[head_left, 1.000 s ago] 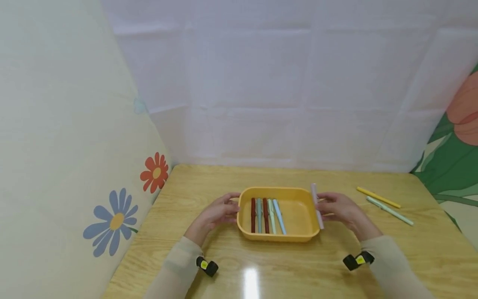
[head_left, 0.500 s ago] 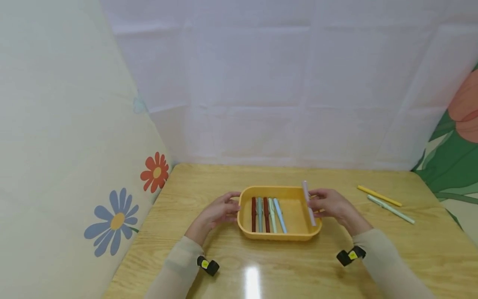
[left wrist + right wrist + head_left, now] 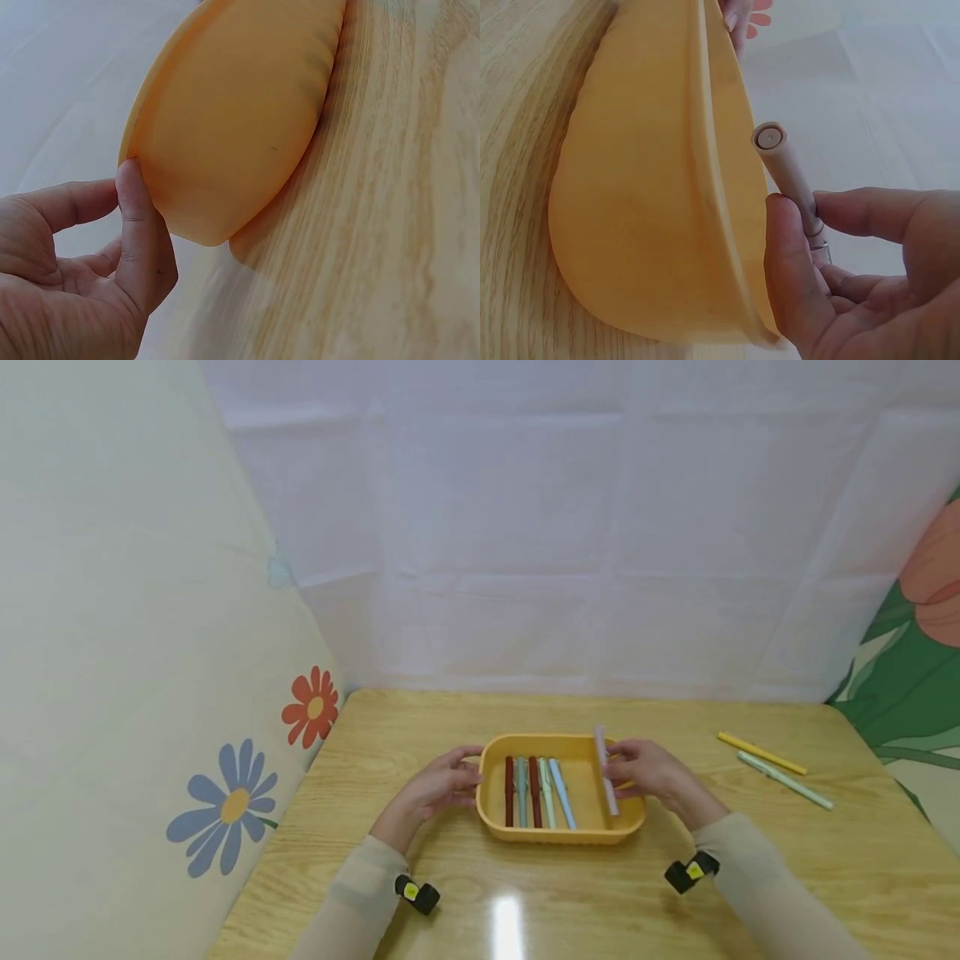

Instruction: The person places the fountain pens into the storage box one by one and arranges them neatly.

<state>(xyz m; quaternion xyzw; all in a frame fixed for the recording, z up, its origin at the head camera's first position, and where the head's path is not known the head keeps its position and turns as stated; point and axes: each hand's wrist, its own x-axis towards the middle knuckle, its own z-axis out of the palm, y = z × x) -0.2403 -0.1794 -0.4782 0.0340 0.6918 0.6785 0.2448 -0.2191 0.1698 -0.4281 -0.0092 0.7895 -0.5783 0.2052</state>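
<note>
A yellow plastic tray [image 3: 558, 836] stands on the wooden table. Several pens lie side by side in its left half: two dark red pens [image 3: 509, 792] [image 3: 535, 792], a grey-green pen [image 3: 522, 793], a pale green pen [image 3: 547, 793] and a light blue pen [image 3: 562, 793]. My left hand [image 3: 444, 783] pinches the tray's left rim, thumb and fingertips meeting at the edge in the left wrist view. Over the tray's right part, my right hand [image 3: 651, 768] holds a pale pink pen [image 3: 789, 172] between thumb and fingers, tilted, its round end showing in the right wrist view.
On the table [image 3: 600, 910] to the right lie a yellow pen [image 3: 762, 753] and a mint green pen [image 3: 785, 780], both slanting. A white cloth [image 3: 495, 527] hangs behind. Flower-printed cloths [image 3: 150, 652] stand at the sides.
My right hand has moved left with the pale pink pen, from the tray's right rim to above its inside. The left hand stays at the left rim, and the tray keeps its place.
</note>
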